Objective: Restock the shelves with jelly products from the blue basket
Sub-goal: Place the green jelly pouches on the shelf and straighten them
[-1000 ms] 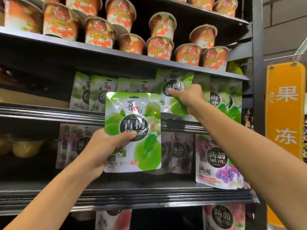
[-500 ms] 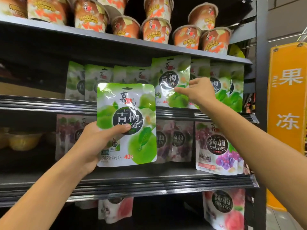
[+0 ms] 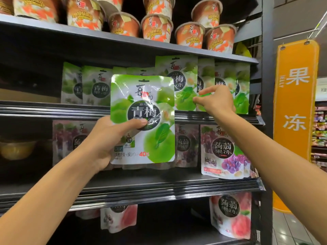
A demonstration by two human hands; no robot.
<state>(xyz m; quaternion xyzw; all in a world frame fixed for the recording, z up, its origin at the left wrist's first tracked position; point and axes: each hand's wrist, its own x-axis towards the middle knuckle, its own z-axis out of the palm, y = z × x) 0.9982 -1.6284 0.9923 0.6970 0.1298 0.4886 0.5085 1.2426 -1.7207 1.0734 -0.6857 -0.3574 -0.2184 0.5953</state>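
Two bare hands are raised in front of a dark store rack (image 3: pixel 267 68). The left hand (image 3: pixel 106 142) grips a green pouch (image 3: pixel 142 119) printed with green plums. Its thumb lies across the dark round label on the front, and the other fingers are curled behind the pack, out of sight. This pouch is held upright in the air, just in front of the front edge of the middle shelf (image 3: pixel 53 108), and it hides part of the stock behind it.

Along that shelf stands a row of green pouches (image 3: pixel 99 85) of the same kind, running from about the middle to the right end. One tall green pouch (image 3: pixel 177 82) stands higher than its neighbours, its top near the underside of the top shelf (image 3: pixel 70 30). The right hand (image 3: pixel 216 101) is at the right edge of this tall pouch. Its fingers (image 3: pixel 208 95) are curled, with the tips of thumb and forefinger close together; whether they pinch the pack or only touch it I cannot tell.

Orange cups (image 3: pixel 157 29) crowd the top shelf, some stacked two high. On the lower shelf (image 3: pixel 159 190) stand purple pouches (image 3: pixel 224 151) with grapes, the sharpest one at the right end near the front edge. Beneath that shelf stand pink pouches (image 3: pixel 230 214), the clearest at the right end. An orange sign (image 3: pixel 295 103) with white characters hangs just off the rack's right side.
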